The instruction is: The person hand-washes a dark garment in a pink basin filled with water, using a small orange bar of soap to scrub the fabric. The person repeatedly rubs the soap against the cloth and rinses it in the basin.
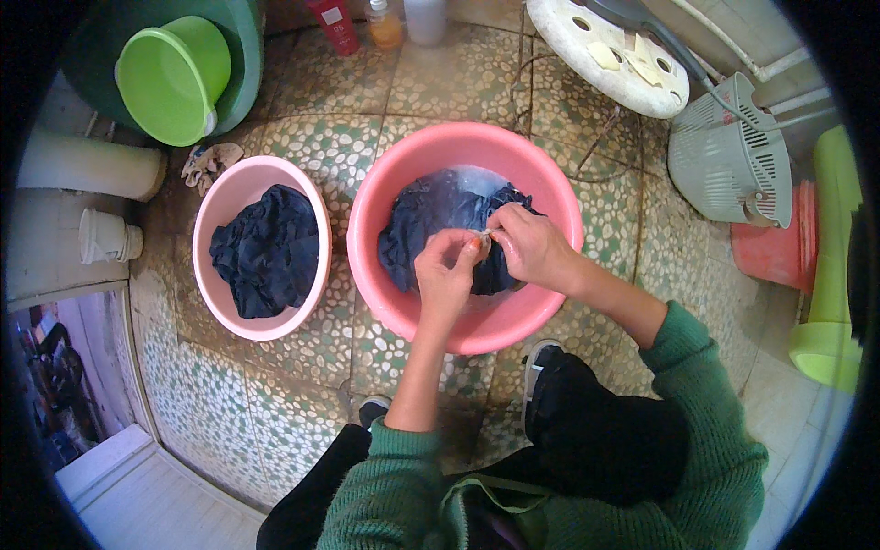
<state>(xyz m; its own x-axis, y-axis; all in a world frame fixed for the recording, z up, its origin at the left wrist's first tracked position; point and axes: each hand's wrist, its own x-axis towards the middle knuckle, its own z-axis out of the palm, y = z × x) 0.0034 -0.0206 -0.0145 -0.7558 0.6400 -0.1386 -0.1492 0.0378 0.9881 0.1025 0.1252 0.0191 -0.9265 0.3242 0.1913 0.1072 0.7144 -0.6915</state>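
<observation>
Both my hands meet above a large pink basin (367,197), which holds soaked dark blue clothes (401,234) and cloudy, sudsy water (472,176). My left hand (446,275) pinches a small whitish thing (484,236) between thumb and fingers. From the other side my right hand (534,246) closes on it too, with the fingertips almost touching the left ones. What this small thing is cannot be made out, since my fingers cover most of it. To the left, a paler pink oval basin (203,240) contains a crumpled dark garment (268,249).
A bright green bucket (174,78) sits in a dark green tub (240,55) at the far left. Bottles line the back, among them a red one (334,26). A white stool (573,46), a grey basket (724,151) and a red bucket (775,247) stand right.
</observation>
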